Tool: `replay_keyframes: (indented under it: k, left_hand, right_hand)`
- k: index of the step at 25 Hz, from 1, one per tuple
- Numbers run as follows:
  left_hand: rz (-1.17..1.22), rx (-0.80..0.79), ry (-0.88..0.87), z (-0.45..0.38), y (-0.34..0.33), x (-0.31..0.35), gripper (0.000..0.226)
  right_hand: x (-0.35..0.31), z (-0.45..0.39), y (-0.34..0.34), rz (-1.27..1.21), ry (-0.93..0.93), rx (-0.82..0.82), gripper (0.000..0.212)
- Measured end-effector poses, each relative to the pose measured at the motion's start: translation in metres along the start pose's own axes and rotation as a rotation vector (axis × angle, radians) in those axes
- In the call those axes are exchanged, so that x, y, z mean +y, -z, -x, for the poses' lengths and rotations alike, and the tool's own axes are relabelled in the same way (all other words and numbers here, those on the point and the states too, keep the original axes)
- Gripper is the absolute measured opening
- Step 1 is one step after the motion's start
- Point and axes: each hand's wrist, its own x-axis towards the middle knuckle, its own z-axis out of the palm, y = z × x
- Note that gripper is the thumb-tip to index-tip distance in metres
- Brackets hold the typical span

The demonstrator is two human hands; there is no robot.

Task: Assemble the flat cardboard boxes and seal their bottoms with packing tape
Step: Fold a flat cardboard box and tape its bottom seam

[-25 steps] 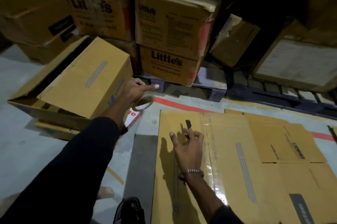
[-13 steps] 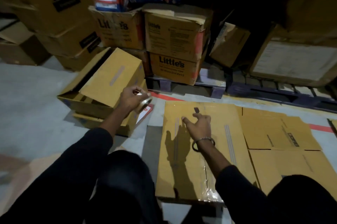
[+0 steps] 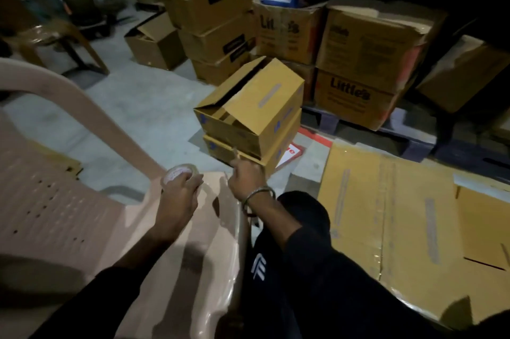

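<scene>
Down in the head view, the left hand (image 3: 179,195) has its grip curled round a roll of packing tape (image 3: 180,173), a clear roll with a pale core and reddish print, held over the front edge of a pink plastic chair (image 3: 69,217) at about 8 o'clock in the frame; the roll's open face tilts up toward the camera. Just beside it, toward 3 o'clock, the right hand (image 3: 247,179) wears a metal bangle (image 3: 258,195) at the wrist and has its fingers curled in a narrow grip; it seems to pinch a thin strip that rises from the knuckles, but the frame is too dim to say what it is. Beyond the hands, at 12 o'clock, two assembled cardboard boxes (image 3: 254,120) sit stacked on the concrete floor (image 3: 138,117), the upper one yellow-brown with a strip of tape along its top face and one end flap loose. At 3 o'clock a flat cardboard box (image 3: 386,214) lies on the floor, its long axis running from 6 toward 12 o'clock, with tape strips along that same line. Printed cartons (image 3: 358,68) are piled behind on a dark pallet (image 3: 400,131).
</scene>
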Motion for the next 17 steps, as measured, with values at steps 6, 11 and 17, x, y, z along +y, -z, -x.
replay_keyframes:
  k: [6, 11, 17]
  left_hand:
    - [-0.035, -0.053, 0.168, 0.084, -0.036, -0.020, 0.053]
    - [0.076, -0.139, 0.188, 0.097, -0.032, 0.005, 0.083]
    - [0.013, -0.089, 0.220, 0.098, -0.033, 0.010, 0.072]
  right_hand:
    - [-0.002, 0.023, -0.090, 0.315, 0.087, -0.083, 0.047]
    - [0.023, 0.000, -0.109, 0.493, 0.211, -0.076, 0.050]
    - [0.035, 0.006, -0.124, 0.684, 0.222, -0.295, 0.054]
